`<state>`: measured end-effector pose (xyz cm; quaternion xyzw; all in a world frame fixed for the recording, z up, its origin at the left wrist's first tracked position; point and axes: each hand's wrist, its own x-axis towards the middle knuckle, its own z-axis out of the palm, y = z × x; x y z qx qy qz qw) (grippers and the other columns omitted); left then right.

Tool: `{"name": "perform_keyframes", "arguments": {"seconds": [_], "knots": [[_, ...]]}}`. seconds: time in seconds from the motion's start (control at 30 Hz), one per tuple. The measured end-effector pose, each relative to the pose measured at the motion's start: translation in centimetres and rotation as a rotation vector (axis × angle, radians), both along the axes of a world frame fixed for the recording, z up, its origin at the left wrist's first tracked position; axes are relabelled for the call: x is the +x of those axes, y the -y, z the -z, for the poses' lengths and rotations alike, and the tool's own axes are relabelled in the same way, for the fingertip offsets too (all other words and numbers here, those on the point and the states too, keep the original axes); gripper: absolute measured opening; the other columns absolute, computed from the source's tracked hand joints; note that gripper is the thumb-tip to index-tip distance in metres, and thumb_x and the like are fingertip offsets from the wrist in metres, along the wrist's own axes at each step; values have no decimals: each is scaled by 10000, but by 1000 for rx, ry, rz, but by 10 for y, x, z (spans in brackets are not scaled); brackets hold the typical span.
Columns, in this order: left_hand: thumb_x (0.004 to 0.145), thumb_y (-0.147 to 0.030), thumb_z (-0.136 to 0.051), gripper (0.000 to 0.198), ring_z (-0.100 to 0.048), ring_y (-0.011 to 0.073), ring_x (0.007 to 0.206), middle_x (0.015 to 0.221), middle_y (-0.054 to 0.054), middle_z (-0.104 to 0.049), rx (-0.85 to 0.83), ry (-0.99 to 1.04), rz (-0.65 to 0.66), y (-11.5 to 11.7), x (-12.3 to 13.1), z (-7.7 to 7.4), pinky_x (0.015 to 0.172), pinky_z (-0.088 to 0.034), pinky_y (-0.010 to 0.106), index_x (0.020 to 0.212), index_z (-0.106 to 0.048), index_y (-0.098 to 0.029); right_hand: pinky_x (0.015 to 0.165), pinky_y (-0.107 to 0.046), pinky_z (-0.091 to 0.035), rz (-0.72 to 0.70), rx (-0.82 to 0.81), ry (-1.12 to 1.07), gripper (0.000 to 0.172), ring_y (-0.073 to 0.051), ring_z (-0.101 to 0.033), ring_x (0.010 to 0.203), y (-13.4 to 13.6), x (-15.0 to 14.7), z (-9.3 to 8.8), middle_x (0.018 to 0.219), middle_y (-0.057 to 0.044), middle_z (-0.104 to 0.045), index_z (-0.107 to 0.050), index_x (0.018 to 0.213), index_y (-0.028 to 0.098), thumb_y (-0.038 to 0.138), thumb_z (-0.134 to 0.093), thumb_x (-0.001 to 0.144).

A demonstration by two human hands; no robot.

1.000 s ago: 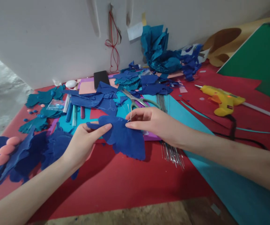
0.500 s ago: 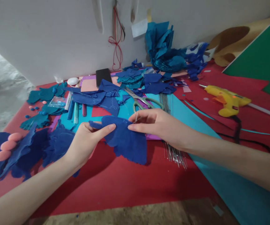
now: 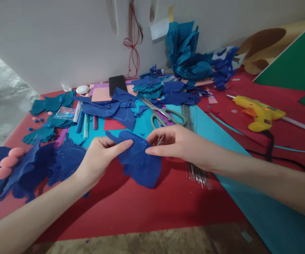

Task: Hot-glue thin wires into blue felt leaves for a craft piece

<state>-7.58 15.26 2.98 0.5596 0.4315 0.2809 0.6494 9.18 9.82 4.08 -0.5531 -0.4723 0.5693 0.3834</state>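
Observation:
My left hand [image 3: 95,158] pinches a dark blue fabric piece [image 3: 140,165] between thumb and fingers at its upper left. The piece hangs over the red sheet with its wavy edge downward. At its upper right edge, the thumb and index finger of my right hand [image 3: 176,144] are closed on the fabric. Thin pale wire [image 3: 160,139] shows inside the bend of the right fingers; where its ends go is hidden. Just beyond my right hand lie scissors [image 3: 165,114] with green handles, and a bundle of thin wires [image 3: 198,176] extends beneath my right wrist.
A yellow glue gun [image 3: 259,111] lies at right. Blue fabric shapes with pink pompoms [image 3: 8,162] sit at left. Behind are markers [image 3: 86,126], fabric scraps [image 3: 107,109], a black phone [image 3: 117,85] and crumpled teal fabric [image 3: 185,53]. The red sheet's front edge is near me.
The blue fabric piece has turned slightly, its lower right corner swinging left. The wire between my right fingers shows more. Both hands stay nearly in place.

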Motion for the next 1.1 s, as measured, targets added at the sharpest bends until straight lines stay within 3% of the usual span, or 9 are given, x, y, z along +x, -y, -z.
{"name": "perform_keyframes", "arguments": {"seconds": [0.3, 0.53, 0.73, 0.83, 0.93, 0.97, 1.1], "knots": [[599, -269, -699, 135, -575, 100, 507, 554, -23, -660, 21, -6, -7, 0, -1, 2, 552, -465, 208, 515, -645, -178, 538, -174, -406, 47, 48, -104, 102, -57, -532, 569, 1, -1, 4, 614, 45, -598, -595, 643, 159, 221, -669, 610], [549, -266, -714, 204, -529, 97, 477, 475, -29, -582, 21, -45, -34, -2, 0, 3, 528, -438, 230, 454, -575, -149, 583, -191, -422, 48, 71, -95, 161, -70, -551, 616, 1, 3, 6, 678, 23, -619, -596, 688, 153, 308, -631, 659], [540, -235, -716, 296, -415, 46, 365, 364, -74, -465, 298, -78, -174, -3, -2, -2, 407, -355, 179, 367, -490, -154, 568, -220, -408, 96, 186, 126, 133, -96, -540, 630, 1, 7, 6, 667, 21, -594, -589, 711, 166, 289, -618, 668], [581, -227, -697, 213, -459, 46, 387, 410, -76, -536, 379, -69, -91, -1, -4, -4, 406, -368, 160, 421, -568, -173, 582, -224, -401, 130, 281, 170, 102, -98, -530, 647, 4, 8, 5, 682, 20, -593, -595, 697, 174, 273, -613, 679], [599, -245, -695, 34, -567, 85, 501, 581, -60, -657, 373, -85, 22, 2, -5, -5, 493, -451, 180, 617, -678, -221, 576, -222, -390, 133, 306, 153, 117, -100, -522, 651, 6, 9, 4, 683, 21, -586, -592, 693, 179, 291, -623, 677], [601, -254, -694, 72, -587, 100, 533, 628, -54, -675, 379, -102, 34, 3, -5, -6, 523, -470, 196, 669, -691, -232, 574, -223, -386, 131, 304, 147, 126, -101, -517, 651, 7, 9, 4, 687, 20, -582, -588, 698, 180, 299, -623, 677], [564, -302, -706, 92, -592, 151, 497, 533, -44, -656, 520, -275, -69, 6, -4, -10, 482, -479, 251, 557, -680, -215, 547, -217, -347, 129, 277, 160, 178, -85, -462, 620, 8, 10, 1, 686, 25, -528, -553, 721, 177, 351, -589, 703]]}}
